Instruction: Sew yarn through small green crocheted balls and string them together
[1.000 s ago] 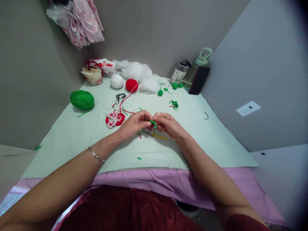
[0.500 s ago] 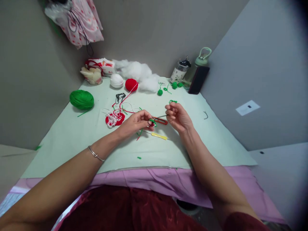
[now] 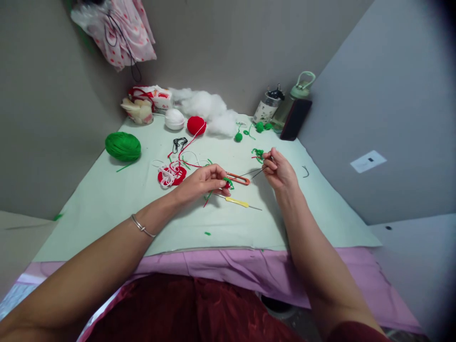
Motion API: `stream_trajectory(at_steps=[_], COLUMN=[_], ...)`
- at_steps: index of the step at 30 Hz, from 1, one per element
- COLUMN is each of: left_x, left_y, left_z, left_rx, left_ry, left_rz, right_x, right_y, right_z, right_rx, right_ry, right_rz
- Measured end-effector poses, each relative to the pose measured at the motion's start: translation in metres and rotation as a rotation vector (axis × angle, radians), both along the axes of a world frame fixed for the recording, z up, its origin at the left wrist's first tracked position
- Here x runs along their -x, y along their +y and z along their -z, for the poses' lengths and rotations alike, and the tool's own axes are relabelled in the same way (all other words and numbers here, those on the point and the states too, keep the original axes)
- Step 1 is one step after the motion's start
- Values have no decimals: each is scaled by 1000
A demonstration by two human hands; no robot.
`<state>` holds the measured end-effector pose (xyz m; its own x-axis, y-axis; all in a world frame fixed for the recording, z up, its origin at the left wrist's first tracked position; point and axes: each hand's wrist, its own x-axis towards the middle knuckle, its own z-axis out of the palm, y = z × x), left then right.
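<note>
My left hand is closed around a small green and red crocheted piece, pinched between thumb and fingers. A dark thread stretches from that piece to my right hand, whose fingertips are pinched on it. Whether a needle is also in that pinch, I cannot make out. Beneath the thread lies an orange tool with a looped handle. A yellow-handled crochet hook rests on the table just below my left fingers. Beyond my right fingertips sits a small tangle of green yarn.
A flat red piece with white yarn lies left of my hands. Behind are green, white and red yarn balls, black thread, white stuffing, small green balls, a bottle and a phone.
My right hand has moved to the right and slightly down, drawing the dark thread out longer. The black loop at my left fingertips is gone. The left hand stays nearly in place.
</note>
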<state>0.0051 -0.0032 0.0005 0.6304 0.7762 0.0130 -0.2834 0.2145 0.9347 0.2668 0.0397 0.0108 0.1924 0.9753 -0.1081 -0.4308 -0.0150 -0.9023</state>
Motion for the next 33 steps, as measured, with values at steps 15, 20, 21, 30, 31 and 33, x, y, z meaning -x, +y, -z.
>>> stream_trajectory(at_steps=[15,20,21,30,31,33], left_x=[-1,0,0,1,1,2], left_y=[5,8,8,6,6,5], left_z=[4,8,8,1,-1,-4], left_rx=[-28,-25,-29,62,88,122], left_ry=[12,17,19,9,16,26], left_rz=[-133,-197,-205,-233,-207,-148], right_x=[15,46,50,59,59,59], right_y=[-15,-38,-42,-52,-53,-53], right_z=[-8,-7,-5,8,8,7], right_rx=[-144,-226,-247,-750,-818,-931], right_ry=[-292,-574,-627,-1244,-1320,-1450], right_rz=[-115,-369,-399,-50,6,85])
